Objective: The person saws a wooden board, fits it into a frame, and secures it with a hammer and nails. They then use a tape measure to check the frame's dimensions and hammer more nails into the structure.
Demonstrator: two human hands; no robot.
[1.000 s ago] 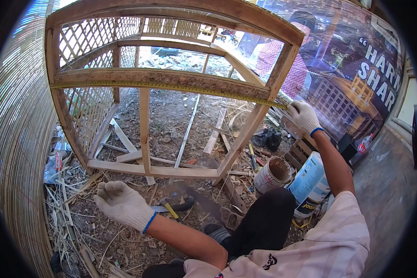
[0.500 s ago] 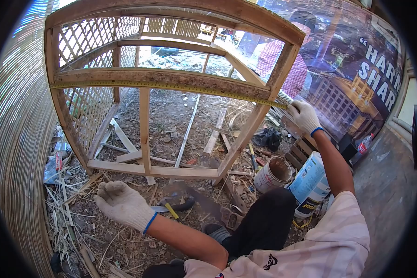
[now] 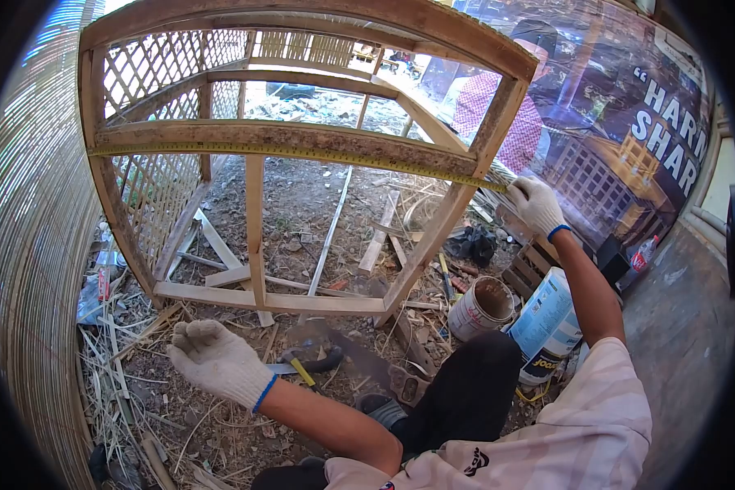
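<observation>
A yellow tape measure (image 3: 302, 152) is stretched along the middle rail of a wooden frame (image 3: 302, 137), from its left post past its right post. Beyond the right post, my gloved right hand (image 3: 536, 208) is closed on the end of the tape. My left hand (image 3: 212, 359), in a white knitted glove with a blue cuff, hangs below the frame's bottom rail with its palm up and fingers loosely curled. Nothing shows in it, and it touches neither the frame nor the tape.
A handsaw (image 3: 376, 363) and a yellow-handled tool (image 3: 302, 371) lie on the littered ground. An open bucket (image 3: 482, 308) and a blue-white container (image 3: 545, 318) stand right of them. A bamboo screen (image 3: 28, 245) rises at left, a printed banner (image 3: 612, 122) at right.
</observation>
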